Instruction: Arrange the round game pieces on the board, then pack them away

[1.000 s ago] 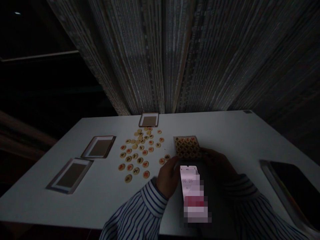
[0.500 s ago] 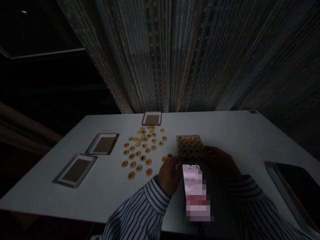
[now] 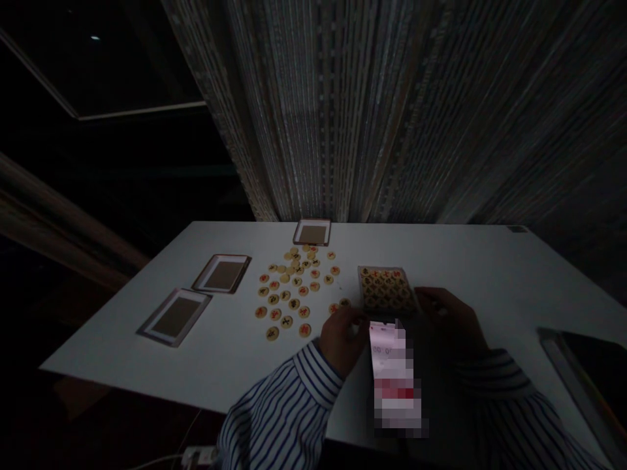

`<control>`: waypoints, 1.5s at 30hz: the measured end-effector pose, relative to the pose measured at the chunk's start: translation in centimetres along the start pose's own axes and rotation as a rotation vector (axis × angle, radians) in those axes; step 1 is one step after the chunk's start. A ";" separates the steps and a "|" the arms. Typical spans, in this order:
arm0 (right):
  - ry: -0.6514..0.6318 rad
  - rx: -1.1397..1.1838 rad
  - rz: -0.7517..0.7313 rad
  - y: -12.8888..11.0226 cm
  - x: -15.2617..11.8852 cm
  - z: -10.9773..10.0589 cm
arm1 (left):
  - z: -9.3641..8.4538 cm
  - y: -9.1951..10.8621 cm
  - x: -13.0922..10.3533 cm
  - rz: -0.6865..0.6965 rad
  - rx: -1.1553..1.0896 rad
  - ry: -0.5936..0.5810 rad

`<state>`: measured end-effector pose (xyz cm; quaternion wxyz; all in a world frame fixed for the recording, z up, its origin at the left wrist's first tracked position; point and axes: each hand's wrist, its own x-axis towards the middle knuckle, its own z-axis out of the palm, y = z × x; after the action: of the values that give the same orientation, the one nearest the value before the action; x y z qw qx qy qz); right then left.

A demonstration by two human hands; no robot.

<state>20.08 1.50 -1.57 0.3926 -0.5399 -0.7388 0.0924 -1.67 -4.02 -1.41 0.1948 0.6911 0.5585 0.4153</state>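
Note:
A shallow box [image 3: 386, 292] holds several rows of round Chinese chess pieces, marked in red and black. At its near left corner, my left hand [image 3: 344, 341] has thumb and forefinger closed on the edge. My right hand [image 3: 449, 320] has bent fingers on the box's right side; its thumb is hard to see in the dark. Loose Chinese chess pieces [image 3: 294, 304] lie spread to the left of the box, some face down. Two of them, a red-marked piece [image 3: 334, 309] and a black-marked piece [image 3: 345, 303], lie just beyond my left hand.
A lit phone [image 3: 386, 352] with a partly blurred screen lies between my forearms. Flat trays [image 3: 174, 318] lie on the left of the white table [image 3: 235, 365], and another tray [image 3: 312, 233] at the back. A dark flat object [image 3: 595, 365] is at the right. A curtain [image 3: 337, 130] hangs behind.
The whole view has shifted, so the table and things appear farther right. Both hands stay beside the box, and the pieces keep their layout.

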 end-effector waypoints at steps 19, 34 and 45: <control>0.025 -0.031 -0.104 -3.4 2.3 -2.4 | -7.8 -1.4 1.3 -0.011 -0.006 0.189; -0.061 -0.067 -0.269 -6.7 6.3 -1.4 | -13.6 -3.4 4.7 -0.070 0.026 0.279; -0.263 -0.128 -0.364 -8.5 9.4 2.9 | -14.2 -5.6 7.1 -0.024 0.217 0.086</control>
<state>10.93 7.13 5.77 0.2680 -0.4050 -0.8731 0.0428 -16.09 1.53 5.28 0.0998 0.6830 0.6161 0.3794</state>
